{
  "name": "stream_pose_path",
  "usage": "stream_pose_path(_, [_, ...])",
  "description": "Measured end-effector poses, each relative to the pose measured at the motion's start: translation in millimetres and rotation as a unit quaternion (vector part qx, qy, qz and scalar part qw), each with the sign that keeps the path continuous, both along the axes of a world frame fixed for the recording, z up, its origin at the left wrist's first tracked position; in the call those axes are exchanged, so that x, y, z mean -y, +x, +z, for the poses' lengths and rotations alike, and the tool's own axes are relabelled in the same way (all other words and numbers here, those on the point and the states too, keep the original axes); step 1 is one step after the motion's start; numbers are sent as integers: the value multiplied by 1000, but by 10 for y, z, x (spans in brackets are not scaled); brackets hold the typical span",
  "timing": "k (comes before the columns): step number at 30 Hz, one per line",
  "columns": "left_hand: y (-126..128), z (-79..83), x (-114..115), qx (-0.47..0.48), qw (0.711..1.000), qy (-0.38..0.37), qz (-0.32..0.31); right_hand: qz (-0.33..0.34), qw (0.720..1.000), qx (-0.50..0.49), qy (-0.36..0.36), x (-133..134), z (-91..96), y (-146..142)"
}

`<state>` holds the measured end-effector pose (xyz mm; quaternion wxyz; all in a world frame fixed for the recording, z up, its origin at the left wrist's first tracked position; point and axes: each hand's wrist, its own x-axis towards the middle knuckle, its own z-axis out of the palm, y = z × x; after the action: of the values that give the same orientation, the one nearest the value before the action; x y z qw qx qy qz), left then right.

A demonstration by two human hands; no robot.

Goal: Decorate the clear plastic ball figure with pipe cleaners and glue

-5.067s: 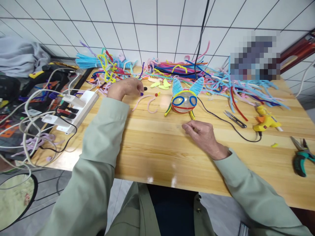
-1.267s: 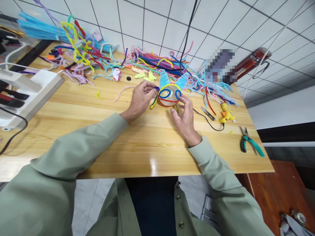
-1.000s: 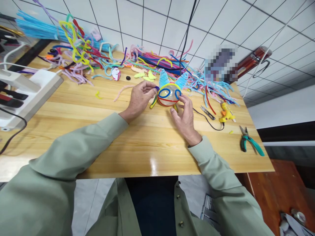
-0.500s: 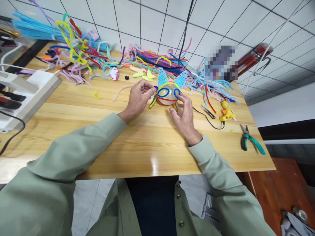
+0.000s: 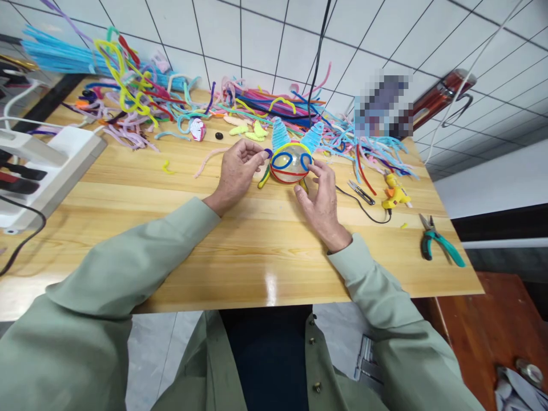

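Observation:
A clear round ball (image 5: 289, 171) sits on the table, trimmed with yellow, red and blue pipe cleaners, two of them blue rings like eyes. Two light-blue pipe-cleaner ears (image 5: 281, 135) stand up from its top. At the ball's left side, my left hand (image 5: 240, 171) pinches a small dark purple pipe-cleaner piece (image 5: 269, 153). My right hand (image 5: 320, 197) rests by the ball's right side with thumb and fingers apart, the index fingertip at the right blue ring. A yellow and dark strip (image 5: 264, 178) sticks out low on the left.
Loose pipe cleaners (image 5: 274, 105) lie heaped along the wall. On the right are thread snips (image 5: 362, 193), a yellow glue gun (image 5: 395, 193) with a cord, and green-handled pliers (image 5: 440, 242). A white power strip (image 5: 72, 157) stands at left, a black disc (image 5: 219, 136) behind my left hand.
The view has shifted slightly. Both hands keep nearly the same pose around the ball, with the purple piece still at my left fingertips.

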<state>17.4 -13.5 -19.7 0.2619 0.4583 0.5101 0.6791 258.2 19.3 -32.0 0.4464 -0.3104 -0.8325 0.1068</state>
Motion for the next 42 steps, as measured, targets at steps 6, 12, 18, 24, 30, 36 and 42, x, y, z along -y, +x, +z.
stream_pose_path(6, [230, 259, 278, -10, 1000, 23, 10, 36, 997, -55, 46, 240, 328, -46])
stream_pose_path(12, [578, 331, 568, -10, 999, 17, -46, 84, 989, -112, 40, 427, 436, -159])
stream_pose_path(18, [593, 250, 581, -30, 998, 26, -56, 70, 994, -81, -4, 424, 412, -130])
stream_pose_path(24, [597, 250, 579, 14, 995, -3, -97, 105, 988, -107, -19, 389, 444, -66])
stream_pose_path(30, [600, 307, 564, 83, 987, -43, -127, 46, 993, -108, 0, 341, 459, 52])
stream_pose_path(36, [608, 311, 584, 127, 975, -69, -169, 73, 989, -108, 71, 390, 502, 29])
stream_pose_path(42, [635, 332, 635, 69, 985, -55, -149, 88, 993, -58, 51, 422, 495, 7])
